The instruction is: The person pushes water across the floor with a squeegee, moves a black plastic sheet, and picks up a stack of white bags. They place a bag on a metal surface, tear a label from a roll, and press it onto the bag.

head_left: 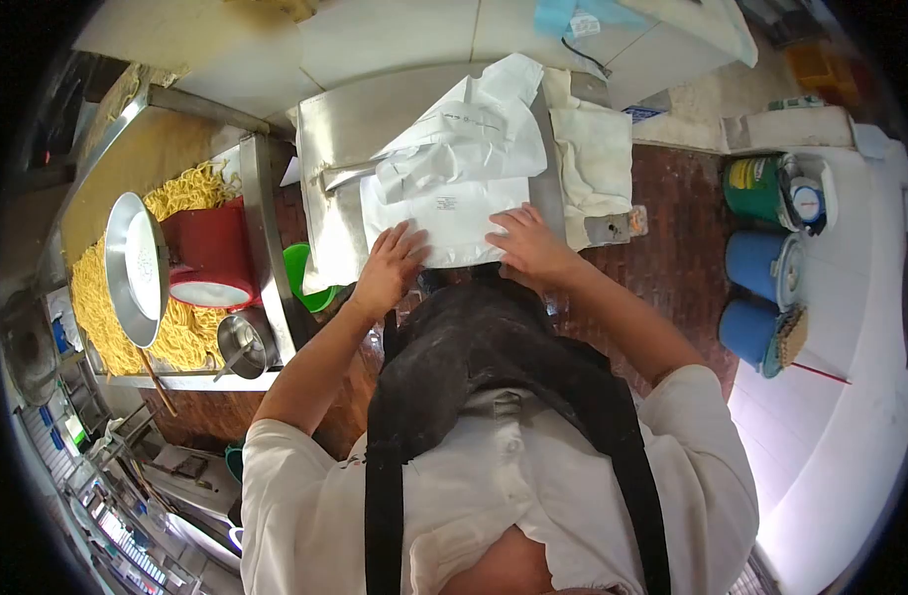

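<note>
A white paper sack (444, 223) with small print lies on a steel worktop (335, 124) in front of me. Its far part is crumpled and folded back over itself. My left hand (388, 266) rests on the sack's near left corner, fingers spread. On the near right side, my right hand (530, 243) lies on the paper with its fingers stretched out. Whatever is inside the sack is hidden. A cream cloth (593, 159) hangs over the worktop's right side.
To the left, a bin of yellow noodles (191, 342) bears a steel bowl (137, 268) of white powder, a red bucket (208, 248) and a metal pot (246, 342). A green bucket (310, 278) stands nearby. Blue buckets (756, 263) and a green can (754, 188) are at right.
</note>
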Tool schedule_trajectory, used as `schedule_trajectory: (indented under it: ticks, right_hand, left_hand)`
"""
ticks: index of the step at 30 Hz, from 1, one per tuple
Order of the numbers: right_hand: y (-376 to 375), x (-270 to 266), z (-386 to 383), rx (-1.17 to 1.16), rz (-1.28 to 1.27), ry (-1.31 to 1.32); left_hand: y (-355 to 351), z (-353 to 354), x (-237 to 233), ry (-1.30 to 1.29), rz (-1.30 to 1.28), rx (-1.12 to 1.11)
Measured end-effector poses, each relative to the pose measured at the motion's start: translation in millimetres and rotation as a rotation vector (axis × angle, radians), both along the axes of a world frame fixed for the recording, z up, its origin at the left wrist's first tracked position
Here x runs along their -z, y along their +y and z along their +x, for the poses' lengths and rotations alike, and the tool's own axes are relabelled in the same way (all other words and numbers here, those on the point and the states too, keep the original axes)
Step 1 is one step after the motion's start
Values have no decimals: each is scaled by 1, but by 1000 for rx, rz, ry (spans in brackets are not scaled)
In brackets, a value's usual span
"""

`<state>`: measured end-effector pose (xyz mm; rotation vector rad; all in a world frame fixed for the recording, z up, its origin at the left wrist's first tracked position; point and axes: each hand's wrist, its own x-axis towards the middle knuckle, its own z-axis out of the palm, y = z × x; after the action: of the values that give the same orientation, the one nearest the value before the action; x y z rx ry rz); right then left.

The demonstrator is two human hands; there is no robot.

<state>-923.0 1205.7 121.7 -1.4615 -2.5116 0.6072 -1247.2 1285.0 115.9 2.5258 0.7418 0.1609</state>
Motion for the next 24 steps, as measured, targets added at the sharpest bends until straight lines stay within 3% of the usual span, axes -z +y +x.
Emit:
schedule_trajectory:
  ticks: [3,7,9,13,15,20,23,24]
  right_hand:
    - [14,8,10,40,69,254]
    - [40,-5,15,154,-29,300]
    - [54,-15,20,174,-32,320]
    - [72,-44,6,425,423,234]
    - [76,-64,-8,494,522,227]
    - [103,-47,-27,414,429,95]
    - [122,-7,-21,438,366,-33]
    - [127,-4,-20,445,328,-65]
  left_hand:
    - [14,9,-18,-117,-19,18]
    - [48,27,-36,-204,-181,-65]
    - [72,34,-40,-301,-144,-32]
    - [99,60,-76,-286,-180,-367]
    - [123,70,-64,-310,-75,-379]
    - [166,99,-43,-254,-73,-428]
    - [175,105,-27,-222,267,-453]
    - [169,109,-41,-201,301,-478]
